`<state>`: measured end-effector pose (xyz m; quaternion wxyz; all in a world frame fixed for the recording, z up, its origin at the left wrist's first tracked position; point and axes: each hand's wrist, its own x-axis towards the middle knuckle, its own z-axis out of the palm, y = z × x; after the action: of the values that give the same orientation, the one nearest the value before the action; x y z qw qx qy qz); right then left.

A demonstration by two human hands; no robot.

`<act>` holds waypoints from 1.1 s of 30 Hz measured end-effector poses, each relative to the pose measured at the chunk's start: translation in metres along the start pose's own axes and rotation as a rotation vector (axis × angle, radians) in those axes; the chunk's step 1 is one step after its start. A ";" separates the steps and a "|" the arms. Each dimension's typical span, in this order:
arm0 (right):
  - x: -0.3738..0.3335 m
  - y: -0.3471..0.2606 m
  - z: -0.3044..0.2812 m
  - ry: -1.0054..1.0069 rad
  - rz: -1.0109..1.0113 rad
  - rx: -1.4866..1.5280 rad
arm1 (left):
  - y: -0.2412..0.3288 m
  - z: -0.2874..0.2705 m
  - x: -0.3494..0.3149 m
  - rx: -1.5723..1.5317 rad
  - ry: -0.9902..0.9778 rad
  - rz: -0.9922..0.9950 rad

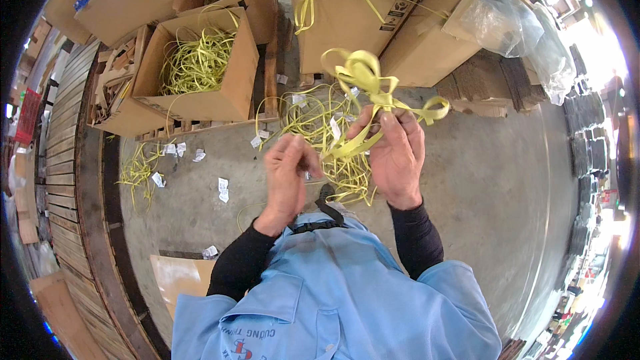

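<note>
In front of me my right hand (399,153) is closed around a knotted bundle of yellow plastic strapping (365,73). Loops of the bundle stand up above the fingers and out to the right. A flat tail of it slants down to the left, toward my left hand (288,172). That hand is curled closed, its thumb against the fingers; whatever it may grip is hidden. Below and beyond both hands, a loose tangle of yellow strapping (350,177) lies on the concrete floor.
A cardboard box (210,97) full of yellow strapping stands on a wooden pallet (268,87) at far left. Large cartons (337,33) stand ahead, with clear plastic sheeting (497,17) at right. A slatted platform (63,180) runs along the left. White paper scraps (223,190) lie about.
</note>
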<state>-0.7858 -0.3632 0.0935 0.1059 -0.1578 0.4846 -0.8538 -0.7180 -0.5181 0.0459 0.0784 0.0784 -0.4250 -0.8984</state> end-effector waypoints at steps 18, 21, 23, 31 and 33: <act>-0.006 -0.002 -0.007 -0.218 0.364 -0.241 | 0.033 -0.004 0.016 0.330 -0.148 0.136; -0.005 0.001 -0.002 -0.195 0.333 -0.248 | 0.030 -0.004 0.015 0.583 -0.075 0.294; -0.004 0.004 0.000 -0.175 0.302 -0.218 | 0.026 -0.005 0.016 0.790 -0.047 0.512; -0.015 0.021 0.007 -0.140 0.144 -0.462 | 0.003 -0.002 0.005 0.468 0.085 0.471; -0.023 0.026 0.011 -0.044 0.071 -0.567 | 0.005 -0.004 -0.002 0.437 0.081 0.307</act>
<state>-0.7593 -0.3771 0.0728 0.0979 -0.1826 0.7067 -0.6765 -0.7145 -0.5231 0.0474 0.2121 0.0641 -0.6123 -0.7589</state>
